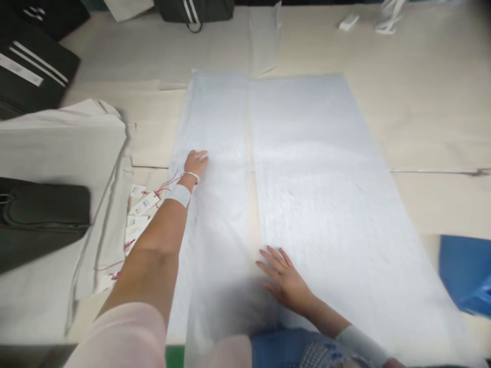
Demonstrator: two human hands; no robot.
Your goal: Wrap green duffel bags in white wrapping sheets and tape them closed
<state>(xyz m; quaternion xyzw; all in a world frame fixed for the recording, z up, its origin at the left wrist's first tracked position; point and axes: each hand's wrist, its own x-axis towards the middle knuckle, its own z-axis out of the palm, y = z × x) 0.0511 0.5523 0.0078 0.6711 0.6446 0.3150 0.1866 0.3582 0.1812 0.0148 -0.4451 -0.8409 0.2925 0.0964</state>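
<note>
Two thin white translucent sheets lie before me on the table, with a narrow gap between them. My left hand [196, 162] reaches far across and rests on the narrower left sheet [218, 122], its fingers slightly bent and apart, holding nothing that I can see. Nearer my body, my right hand [284, 281] is spread open by the inner edge of the wide right sheet [326, 163]. White paper tags [144, 204] with red strings lie beside my left forearm.
At left, a dark bag [42, 212] rests on a stack of white sheets [57, 148]. Striped dark bags [34, 71] stand behind it, another dark bag [195, 10] at the far edge. A blue item [464, 271] sits at right, a small white object [349, 22] at the back.
</note>
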